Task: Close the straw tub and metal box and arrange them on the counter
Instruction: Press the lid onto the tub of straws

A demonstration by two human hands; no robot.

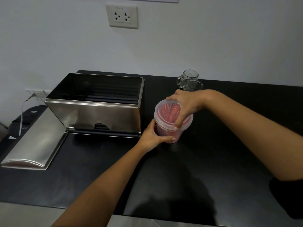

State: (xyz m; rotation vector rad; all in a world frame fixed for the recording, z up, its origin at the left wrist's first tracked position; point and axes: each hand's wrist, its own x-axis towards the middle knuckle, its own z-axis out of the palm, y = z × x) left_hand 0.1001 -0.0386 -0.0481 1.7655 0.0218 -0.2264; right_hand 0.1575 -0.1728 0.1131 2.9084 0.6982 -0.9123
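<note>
Straw tub (pixel 170 128) gripped low by L hand (pixel 153 135), R hand (pixel 184 105) pressing lid (pixel 165 110); metal box (pixel 96 105) open, contents unclear

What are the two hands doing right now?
Left hand: gripping the side of the straw tub.
Right hand: fingers spread on the tub's lid.

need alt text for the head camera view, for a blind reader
A person's right hand presses a clear lid onto a plastic tub of red straws, steadied by the left hand on a black counter. To the left stands an open metal box, lid flat beside it; two glass mugs stand behind.
</note>
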